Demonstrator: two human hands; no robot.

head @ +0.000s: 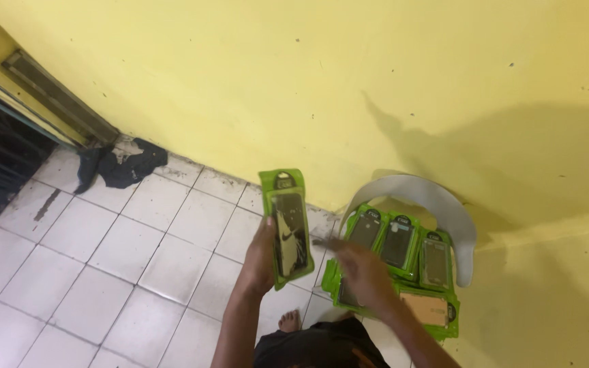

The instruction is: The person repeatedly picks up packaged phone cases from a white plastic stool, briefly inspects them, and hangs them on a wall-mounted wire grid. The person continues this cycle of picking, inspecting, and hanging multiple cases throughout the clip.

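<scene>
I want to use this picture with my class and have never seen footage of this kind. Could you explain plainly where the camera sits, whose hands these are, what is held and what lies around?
There is no machine here, only a person working with bare hands. The single picture comes from a camera worn on the person's head, looking down, so the arms enter from the bottom edge.

The left hand holds up a green packet, flat and long, with a dark phone-case-like item inside. The right hand reaches over a pile of similar green packets lying on the seat of a grey plastic chair; it looks blurred, and whether it grips one cannot be told.

Below is a white tiled floor, with the person's bare foot showing. A yellow wall stands behind, and a dark cloth lies at its foot.
</scene>
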